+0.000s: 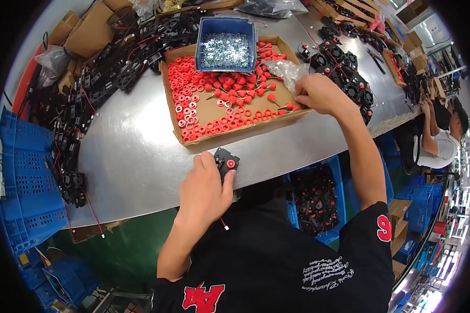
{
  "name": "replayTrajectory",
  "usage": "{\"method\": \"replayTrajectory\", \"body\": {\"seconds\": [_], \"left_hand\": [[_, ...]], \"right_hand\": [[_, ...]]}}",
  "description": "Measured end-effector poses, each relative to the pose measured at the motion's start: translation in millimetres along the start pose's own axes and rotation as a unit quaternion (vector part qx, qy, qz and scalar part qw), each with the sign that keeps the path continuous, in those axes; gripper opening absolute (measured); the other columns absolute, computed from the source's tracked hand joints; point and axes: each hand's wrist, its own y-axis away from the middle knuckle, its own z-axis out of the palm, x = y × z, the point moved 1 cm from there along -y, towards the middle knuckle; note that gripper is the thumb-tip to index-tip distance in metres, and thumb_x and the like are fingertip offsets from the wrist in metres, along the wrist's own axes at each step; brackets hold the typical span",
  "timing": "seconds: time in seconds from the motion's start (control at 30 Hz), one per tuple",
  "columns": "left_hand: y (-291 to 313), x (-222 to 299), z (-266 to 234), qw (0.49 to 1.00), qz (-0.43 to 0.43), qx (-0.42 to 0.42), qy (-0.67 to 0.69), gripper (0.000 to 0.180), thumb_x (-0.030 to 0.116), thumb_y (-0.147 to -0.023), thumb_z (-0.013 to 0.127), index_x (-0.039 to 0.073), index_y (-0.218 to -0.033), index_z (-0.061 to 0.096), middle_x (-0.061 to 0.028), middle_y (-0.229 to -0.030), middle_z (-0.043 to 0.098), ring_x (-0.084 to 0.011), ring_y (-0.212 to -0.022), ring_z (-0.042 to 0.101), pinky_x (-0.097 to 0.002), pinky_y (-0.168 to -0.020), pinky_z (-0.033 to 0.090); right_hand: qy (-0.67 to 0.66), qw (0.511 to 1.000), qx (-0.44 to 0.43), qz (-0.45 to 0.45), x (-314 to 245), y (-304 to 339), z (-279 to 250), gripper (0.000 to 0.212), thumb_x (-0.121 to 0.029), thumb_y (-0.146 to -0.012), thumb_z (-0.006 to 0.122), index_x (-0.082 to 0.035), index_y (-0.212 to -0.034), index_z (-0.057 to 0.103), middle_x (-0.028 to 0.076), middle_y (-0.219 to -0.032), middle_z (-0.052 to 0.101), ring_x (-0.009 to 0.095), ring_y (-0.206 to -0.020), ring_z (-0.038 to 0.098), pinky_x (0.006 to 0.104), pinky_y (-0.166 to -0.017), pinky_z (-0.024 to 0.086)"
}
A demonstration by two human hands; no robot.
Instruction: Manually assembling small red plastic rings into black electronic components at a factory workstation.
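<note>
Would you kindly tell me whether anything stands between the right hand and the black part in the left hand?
On a low straight line, yes: the cardboard tray's near wall and red pieces just inside it lie between the right hand and the black part.

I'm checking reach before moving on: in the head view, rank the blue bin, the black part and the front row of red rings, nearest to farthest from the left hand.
From the left hand:
1. Black part: held in its fingers.
2. Front row of red rings: tray's near edge.
3. Blue bin: tray's far side.
</note>
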Motion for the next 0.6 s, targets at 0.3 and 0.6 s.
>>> {"method": "replayTrajectory", "body": {"seconds": [0.3, 0.6], "left_hand": [[0, -2, 0, 1.0, 0.003, -0.008, 0.004, 0.041, 0.029, -0.093, 0.062, -0.005, -0.103, 0.041, -0.0289, -0.095, 0.055, -0.0477, -0.08, 0.061, -0.0528, -0.067, 0.05], [0, -3, 0, 1.0, 0.004, -0.002, 0.009, 0.041, 0.029, -0.093, 0.062, -0.005, -0.103, 0.04, -0.0289, -0.093, 0.056, -0.048, -0.08, 0.061, -0.0528, -0.067, 0.049]], "right_hand": [[0.035, 0.99, 0.072, -0.115, 6, 12, -3, 0.012, -0.01, -0.08, 0.067, -0.003, -0.088, 0.064, 0.013, -0.099, 0.058, 0.031, -0.096, 0.059, 0.0405, -0.085, 0.05], [0.003, 0.974, 0.16, -0.162, 10, 9, -17, 0.01, -0.007, -0.081, 0.066, -0.003, -0.087, 0.059, 0.012, -0.092, 0.058, 0.028, -0.084, 0.061, 0.038, -0.074, 0.05]]}}
